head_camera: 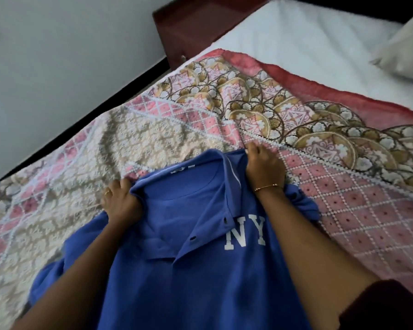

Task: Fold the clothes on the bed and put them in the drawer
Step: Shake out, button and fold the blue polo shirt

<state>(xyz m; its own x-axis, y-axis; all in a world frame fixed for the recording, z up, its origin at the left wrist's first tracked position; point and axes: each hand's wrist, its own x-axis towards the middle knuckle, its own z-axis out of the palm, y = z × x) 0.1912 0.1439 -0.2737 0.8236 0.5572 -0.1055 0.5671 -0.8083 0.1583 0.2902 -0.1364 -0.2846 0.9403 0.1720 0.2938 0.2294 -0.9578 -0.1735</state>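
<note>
A blue polo shirt (188, 270) with white "NY" letters lies front-up on the patterned bedspread (153, 129), collar pointing away from me. My left hand (121, 202) grips the shirt at its left shoulder, fingers curled into the cloth. At the right shoulder beside the collar, my right hand (264, 166) pinches the fabric. A thin bangle circles that wrist. Both sleeves are bunched under my forearms.
A dark red wooden nightstand (196, 27) stands at the bed's far corner against the grey wall. White sheet (308, 44) and a pillow (405, 53) lie at the head of the bed, top right. The bed's left edge runs diagonally.
</note>
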